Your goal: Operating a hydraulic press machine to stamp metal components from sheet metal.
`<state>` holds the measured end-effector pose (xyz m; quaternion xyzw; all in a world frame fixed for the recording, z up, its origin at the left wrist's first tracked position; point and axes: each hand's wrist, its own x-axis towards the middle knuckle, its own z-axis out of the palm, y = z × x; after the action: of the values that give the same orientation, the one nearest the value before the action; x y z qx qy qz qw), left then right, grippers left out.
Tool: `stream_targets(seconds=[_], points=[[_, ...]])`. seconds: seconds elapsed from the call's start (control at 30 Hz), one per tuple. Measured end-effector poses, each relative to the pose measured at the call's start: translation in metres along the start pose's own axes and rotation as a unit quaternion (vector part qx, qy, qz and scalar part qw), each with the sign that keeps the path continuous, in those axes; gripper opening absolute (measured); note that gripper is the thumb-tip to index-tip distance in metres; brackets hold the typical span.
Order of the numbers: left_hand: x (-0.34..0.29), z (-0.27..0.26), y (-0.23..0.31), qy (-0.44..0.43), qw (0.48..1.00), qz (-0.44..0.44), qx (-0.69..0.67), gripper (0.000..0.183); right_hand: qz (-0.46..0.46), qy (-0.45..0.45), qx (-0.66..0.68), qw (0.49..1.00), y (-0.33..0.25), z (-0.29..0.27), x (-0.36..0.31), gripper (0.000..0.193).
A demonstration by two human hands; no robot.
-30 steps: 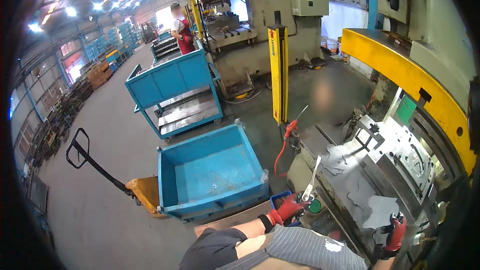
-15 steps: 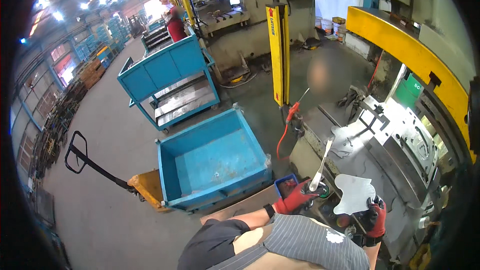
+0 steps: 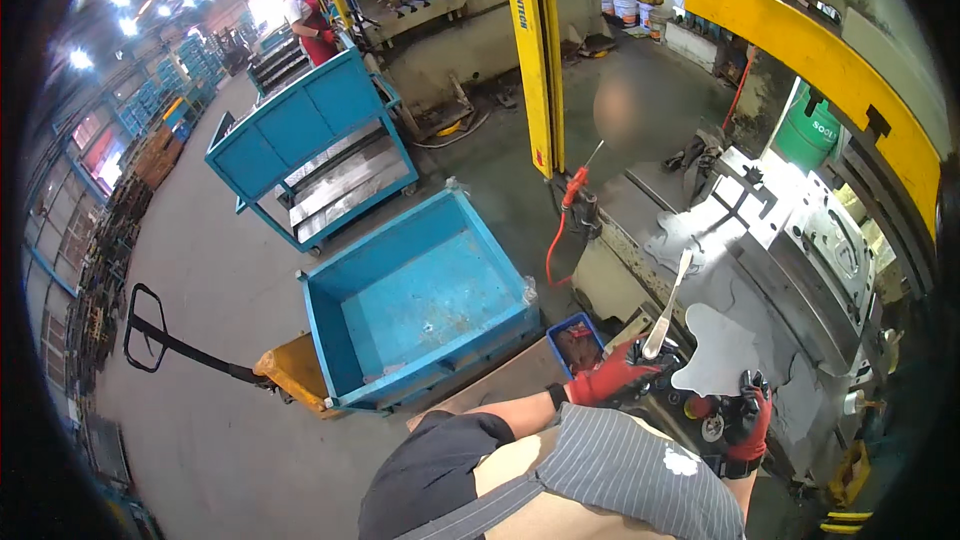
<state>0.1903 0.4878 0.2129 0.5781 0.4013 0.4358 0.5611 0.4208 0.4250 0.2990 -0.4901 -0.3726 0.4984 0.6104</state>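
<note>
My left hand (image 3: 618, 374), in a red and black glove, is closed around the lower end of a long, thin, pale tool (image 3: 668, 312). Its narrow tip points up toward the press; its exact kind I cannot make out. My right hand (image 3: 750, 418), gloved the same way, grips a flat grey sheet-metal piece (image 3: 722, 348) with a curved outline by its near right edge. The piece is held in front of the press bed. Farther in, another grey sheet-metal piece (image 3: 672, 242) lies by the bright steel die (image 3: 770, 205).
An orange air gun (image 3: 575, 188) with a red hose stands at the bed's left corner. Left of me are a small blue bin (image 3: 576, 342), a large blue crate (image 3: 420, 290) on a pallet jack (image 3: 190, 340), and a blue cart (image 3: 300, 140). A person (image 3: 312, 25) stands beyond it.
The view has shifted a little. My left hand and the pale tool have moved right, toward the press. The held sheet-metal piece has also shifted slightly right.
</note>
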Motion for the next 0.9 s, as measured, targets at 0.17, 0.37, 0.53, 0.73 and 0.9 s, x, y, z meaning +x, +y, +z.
stream_targets(seconds=[0.17,0.37,0.53,0.73,0.9], points=[[0.003,0.008,-0.01,0.03,0.999,0.037,-0.004,0.062,0.025,0.01,0.06,0.998,0.005,0.001,0.001,0.019],[0.01,0.012,-0.018,0.022,0.995,0.09,-0.03,0.059,0.038,-0.006,0.072,0.997,0.013,-0.021,-0.003,0.019],[0.004,0.017,-0.02,0.021,0.983,-0.14,0.117,0.086,-0.103,0.037,-0.223,0.969,0.045,-0.042,0.0,0.023],[0.008,0.031,-0.032,0.01,0.999,0.017,-0.036,0.062,0.142,0.045,0.094,0.984,0.028,-0.045,0.003,0.026],[0.023,0.045,-0.035,-0.074,0.991,0.081,-0.072,0.06,0.09,0.121,0.075,0.986,0.042,-0.062,-0.012,0.021]])
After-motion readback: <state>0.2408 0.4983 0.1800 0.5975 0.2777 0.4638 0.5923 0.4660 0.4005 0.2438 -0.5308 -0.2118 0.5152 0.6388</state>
